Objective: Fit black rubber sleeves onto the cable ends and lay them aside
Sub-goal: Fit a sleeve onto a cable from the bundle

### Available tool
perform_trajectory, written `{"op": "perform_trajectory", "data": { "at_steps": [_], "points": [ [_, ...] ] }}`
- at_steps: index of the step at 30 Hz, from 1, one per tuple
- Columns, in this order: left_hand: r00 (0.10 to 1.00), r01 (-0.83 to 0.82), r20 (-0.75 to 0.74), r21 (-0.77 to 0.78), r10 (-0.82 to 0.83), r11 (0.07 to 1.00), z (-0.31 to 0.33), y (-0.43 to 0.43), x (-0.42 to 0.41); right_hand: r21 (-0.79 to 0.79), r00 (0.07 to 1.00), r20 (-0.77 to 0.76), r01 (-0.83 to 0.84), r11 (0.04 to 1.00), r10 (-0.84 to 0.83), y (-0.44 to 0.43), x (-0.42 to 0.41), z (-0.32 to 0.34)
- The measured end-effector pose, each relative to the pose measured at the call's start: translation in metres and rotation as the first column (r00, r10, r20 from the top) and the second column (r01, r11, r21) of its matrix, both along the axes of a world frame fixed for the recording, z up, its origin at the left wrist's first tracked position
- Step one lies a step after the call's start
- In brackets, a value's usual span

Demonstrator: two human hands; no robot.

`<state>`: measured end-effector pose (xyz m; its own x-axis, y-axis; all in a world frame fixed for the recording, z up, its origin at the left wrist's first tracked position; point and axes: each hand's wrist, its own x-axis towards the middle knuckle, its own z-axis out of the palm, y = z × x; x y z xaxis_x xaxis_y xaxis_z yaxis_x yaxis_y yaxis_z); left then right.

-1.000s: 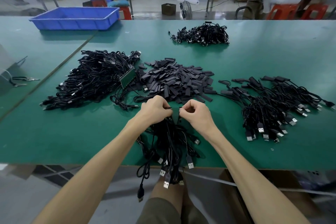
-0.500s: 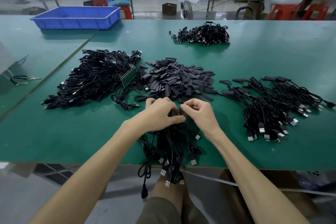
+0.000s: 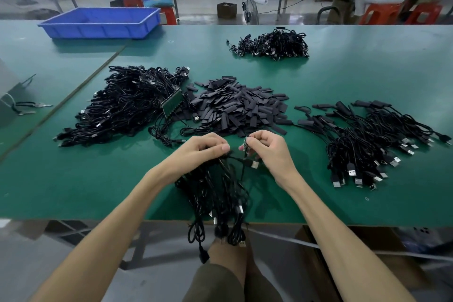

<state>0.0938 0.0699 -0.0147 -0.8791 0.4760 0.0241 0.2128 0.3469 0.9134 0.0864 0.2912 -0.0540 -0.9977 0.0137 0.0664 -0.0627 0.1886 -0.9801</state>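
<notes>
My left hand [image 3: 206,151] grips the top of a bundle of black USB cables [image 3: 218,193] that hangs over the table's front edge. My right hand [image 3: 267,149] pinches one small cable end [image 3: 245,144] just right of the left hand, fingers curled round it. A heap of flat black rubber sleeves [image 3: 240,105] lies just beyond both hands. To the right lies a pile of cables with sleeves fitted [image 3: 367,137]. A large pile of bare cables [image 3: 132,103] lies to the left.
A smaller cable heap [image 3: 272,44] sits at the far middle of the green table [image 3: 73,179]. A blue plastic tray [image 3: 103,23] stands at the back left. A green circuit strip [image 3: 172,103] rests on the left pile. A person sits at another bench behind.
My hands have drawn apart a little. The right hand now holds one cable end clear of the bundle, while the left keeps its grip on the bundle.
</notes>
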Motion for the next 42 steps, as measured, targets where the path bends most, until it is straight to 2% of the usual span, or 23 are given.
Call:
{"op": "perform_trajectory", "data": {
  "at_steps": [2,7,10,13,15,17,21,24,27,30,33,37,42],
  "points": [
    [0.997,-0.082,-0.003,0.032,0.082,0.996,-0.002,-0.005,-0.001,-0.033,0.999,0.009,-0.051,0.998,0.052,-0.001,0.001,0.000],
    [0.976,-0.176,-0.150,-0.097,0.161,0.980,-0.013,-0.011,-0.012,-0.148,0.990,0.051,-0.119,0.982,0.128,0.003,0.004,0.006],
    [0.962,-0.165,-0.252,-0.240,0.103,0.957,-0.016,-0.012,-0.018,-0.221,0.987,0.088,-0.115,0.969,0.138,0.007,0.006,0.008],
    [0.919,-0.197,-0.395,-0.449,0.004,0.871,-0.012,-0.004,-0.021,-0.299,0.987,0.083,-0.109,0.948,0.140,0.008,0.010,0.007],
    [0.901,-0.200,-0.433,-0.473,-0.029,0.858,-0.002,0.006,-0.017,-0.356,0.987,0.079,-0.100,0.929,0.137,0.009,0.012,0.007],
    [0.936,-0.104,-0.340,-0.509,-0.089,0.855,0.009,0.020,-0.010,-0.385,0.989,0.077,-0.090,0.918,0.129,0.011,0.013,0.007],
    [0.950,0.133,-0.133,-0.649,-0.283,0.749,0.015,0.050,0.008,-0.402,0.989,0.078,-0.083,0.912,0.124,0.011,0.013,0.006],
    [0.942,0.259,-0.022,-0.582,-0.334,0.771,0.016,0.058,0.012,-0.384,0.989,0.065,-0.100,0.918,0.135,0.011,0.013,0.004],
    [0.937,0.337,0.034,-0.359,-0.349,0.870,0.028,0.057,0.008,-0.399,0.985,0.069,-0.115,0.910,0.155,0.010,0.013,0.004],
    [0.958,0.285,0.031,-0.183,-0.284,0.941,0.030,0.056,0.000,-0.449,0.986,0.066,-0.109,0.887,0.155,0.010,0.012,0.006],
    [0.989,0.143,-0.017,-0.143,-0.147,0.979,0.023,0.058,-0.009,-0.485,0.990,0.039,-0.097,0.869,0.132,0.010,0.011,0.005],
    [0.998,0.051,-0.025,-0.145,-0.055,0.988,0.012,0.061,-0.018,-0.479,0.990,0.032,-0.104,0.872,0.136,0.012,0.011,0.001],
    [0.995,0.021,-0.083,-0.299,-0.048,0.954,0.001,0.067,-0.023,-0.504,0.993,0.010,-0.099,0.858,0.120,0.013,0.010,0.000]
  ]
}}
